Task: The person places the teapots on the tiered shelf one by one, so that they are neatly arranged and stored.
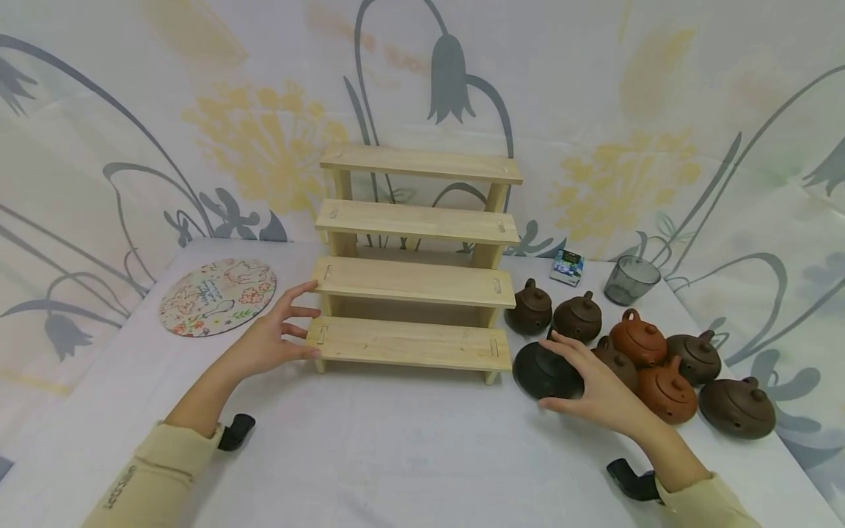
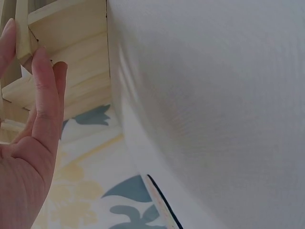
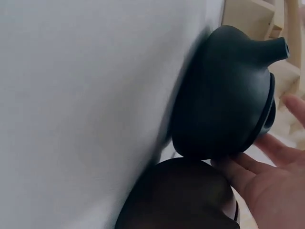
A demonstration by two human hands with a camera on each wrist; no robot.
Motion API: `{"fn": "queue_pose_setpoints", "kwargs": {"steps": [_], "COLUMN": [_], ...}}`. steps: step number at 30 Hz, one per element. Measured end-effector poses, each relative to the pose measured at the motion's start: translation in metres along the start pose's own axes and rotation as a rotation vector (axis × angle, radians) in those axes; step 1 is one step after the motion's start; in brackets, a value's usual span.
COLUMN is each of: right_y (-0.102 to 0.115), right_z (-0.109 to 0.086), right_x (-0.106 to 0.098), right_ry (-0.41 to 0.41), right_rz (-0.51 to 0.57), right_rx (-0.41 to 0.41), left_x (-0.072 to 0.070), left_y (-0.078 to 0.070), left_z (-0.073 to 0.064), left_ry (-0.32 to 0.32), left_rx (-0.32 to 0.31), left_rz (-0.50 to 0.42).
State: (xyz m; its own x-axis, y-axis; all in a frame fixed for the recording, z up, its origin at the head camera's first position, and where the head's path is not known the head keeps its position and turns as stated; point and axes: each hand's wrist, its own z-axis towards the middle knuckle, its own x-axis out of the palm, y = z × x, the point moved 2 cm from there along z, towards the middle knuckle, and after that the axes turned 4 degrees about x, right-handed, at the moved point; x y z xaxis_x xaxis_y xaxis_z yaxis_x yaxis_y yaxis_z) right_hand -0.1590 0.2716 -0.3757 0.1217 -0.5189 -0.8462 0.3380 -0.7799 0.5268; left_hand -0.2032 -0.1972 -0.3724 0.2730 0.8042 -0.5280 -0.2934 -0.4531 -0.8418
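Note:
A pale wooden four-step display stand [image 1: 409,280] is in the middle of the head view. My left hand [image 1: 277,337] is at its left end, thumb by the lowest step's front corner and fingers beside the steps. In the left wrist view, a board end [image 2: 24,38] sits between that thumb and the fingers. My right hand [image 1: 597,385] reaches round a black teapot [image 1: 543,372], thumb and fingers spread. The right wrist view shows fingers against the teapot's side, with the thumb [image 3: 296,107] apart from it. A brown teapot [image 3: 176,195] stands close beside it.
Several brown and reddish teapots [image 1: 667,392] crowd the table's right side. Behind them are a grey glass cup [image 1: 631,280] and a small blue box [image 1: 567,268]. A round patterned mat [image 1: 218,297] lies at the left. A floral cloth [image 1: 264,110] hangs behind.

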Motion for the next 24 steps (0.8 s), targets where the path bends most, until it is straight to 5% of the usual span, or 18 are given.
{"fn": "queue_pose_setpoints", "kwargs": {"steps": [13,24], "right_y": [-0.002,-0.001], "right_z": [0.003,0.016], "right_x": [0.003,0.017], "right_ry": [-0.002,0.118], "right_rz": [-0.016,0.021], "right_rx": [-0.08,-0.128], "left_x": [0.0,0.0], "left_y": [-0.004,-0.005], "left_z": [-0.002,-0.003], "left_ry": [-0.003,0.001], "left_rx": [-0.003,-0.007], "left_rz": [-0.015,-0.025]}}
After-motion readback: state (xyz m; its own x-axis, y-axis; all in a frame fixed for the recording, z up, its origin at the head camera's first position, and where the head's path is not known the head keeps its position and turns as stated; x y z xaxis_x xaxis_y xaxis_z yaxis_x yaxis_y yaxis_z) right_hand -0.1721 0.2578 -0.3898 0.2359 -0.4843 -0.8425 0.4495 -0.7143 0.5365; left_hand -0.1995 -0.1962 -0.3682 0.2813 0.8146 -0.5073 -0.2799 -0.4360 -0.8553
